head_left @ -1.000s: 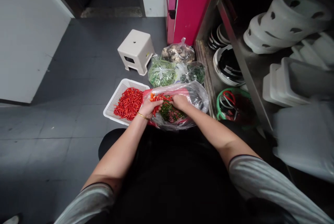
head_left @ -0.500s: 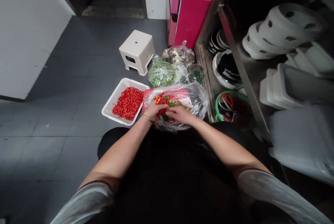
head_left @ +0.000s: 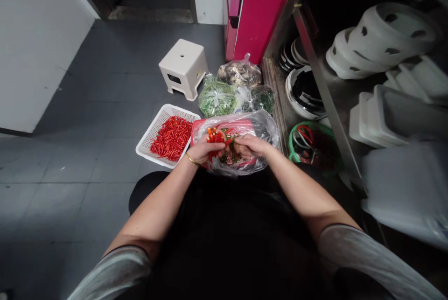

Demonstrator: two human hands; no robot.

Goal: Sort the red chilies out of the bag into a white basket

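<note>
A bunch of red chili peppers is wrapped in the fingers of my left hand, their cut-looking ends sticking up past the thumb. Just to the right, my right hand has its fingers curled and pinched together; what lies between them is too small to make out. Both hands are over a clear plastic bag, spread open on a red container. Inside the bag, more chilies with green stems are partly covered by my hands. Left of it, a white perforated basket holds many loose red chilies.
Beyond the bag sit bags of green vegetables, dark greens and mushrooms. A white stool stands behind the basket. On the right, a metal shelf carries white tubs; a green basket is below.
My hands have drawn apart: the right has shifted slightly right, the left slightly left. The chili bunch in my left hand now tilts with its ends more upright.
</note>
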